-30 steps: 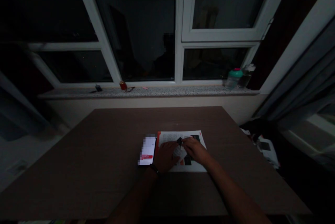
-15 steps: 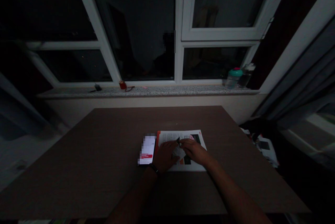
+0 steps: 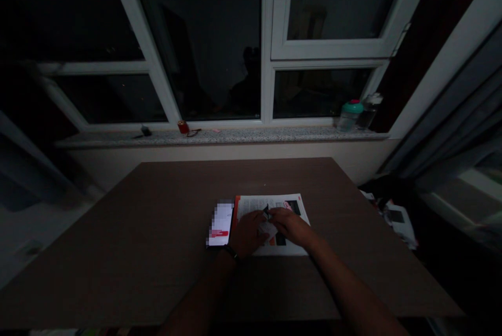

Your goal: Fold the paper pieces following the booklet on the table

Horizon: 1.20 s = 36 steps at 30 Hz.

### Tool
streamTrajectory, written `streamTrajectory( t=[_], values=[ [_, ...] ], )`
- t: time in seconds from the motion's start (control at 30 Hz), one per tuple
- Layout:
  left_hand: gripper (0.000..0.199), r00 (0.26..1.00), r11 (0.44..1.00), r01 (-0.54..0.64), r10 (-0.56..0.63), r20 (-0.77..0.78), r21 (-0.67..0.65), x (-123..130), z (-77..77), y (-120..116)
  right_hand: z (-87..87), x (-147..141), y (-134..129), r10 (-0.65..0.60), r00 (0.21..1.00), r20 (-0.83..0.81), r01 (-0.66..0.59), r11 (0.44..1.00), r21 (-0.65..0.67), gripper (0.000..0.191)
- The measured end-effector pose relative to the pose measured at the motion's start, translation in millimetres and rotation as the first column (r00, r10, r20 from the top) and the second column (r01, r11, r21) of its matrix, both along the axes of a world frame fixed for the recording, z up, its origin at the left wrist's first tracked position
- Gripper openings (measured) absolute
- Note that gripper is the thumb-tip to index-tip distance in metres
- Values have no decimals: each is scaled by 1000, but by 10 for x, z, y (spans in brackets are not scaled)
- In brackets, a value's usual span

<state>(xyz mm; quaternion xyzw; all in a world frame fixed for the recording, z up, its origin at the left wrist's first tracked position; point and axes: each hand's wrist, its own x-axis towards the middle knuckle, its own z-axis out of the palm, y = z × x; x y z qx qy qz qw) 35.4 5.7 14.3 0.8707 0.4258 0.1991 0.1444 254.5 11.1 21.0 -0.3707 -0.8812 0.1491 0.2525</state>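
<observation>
A small piece of folded paper [image 3: 268, 230], pale below with a dark pointed tip, lies between my hands over a printed magazine [image 3: 296, 247]. My left hand [image 3: 248, 232] wears a dark wristband and holds the paper from the left, its fingertips near the dark tip and its thumb low on the pale part. From the right, my right hand [image 3: 291, 226] pinches at the same tip with its fingers together. My fingers hide part of the paper's shape. A lit phone [image 3: 221, 225] rests just left of the magazine, close to my left hand.
The brown table [image 3: 176, 194] reaches to the wall under a window. On the stone sill [image 3: 243, 136] stand a teal-lidded bottle [image 3: 350, 116], a clear bottle [image 3: 369, 111] and a small red jar [image 3: 183, 126]. Papers [image 3: 400, 223] lie beyond the table's right edge.
Both hands stay almost in place. The fingers at the dark tip have shifted slightly, and a bit more of the tip shows between them.
</observation>
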Motion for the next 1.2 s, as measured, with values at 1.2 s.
streamTrajectory(
  t=[1.2],
  values=[
    [23,994,994,110,-110,-7,-3,-22,-17,13,18,15,-12,-114,993,-14,114,993,17,31]
  ],
)
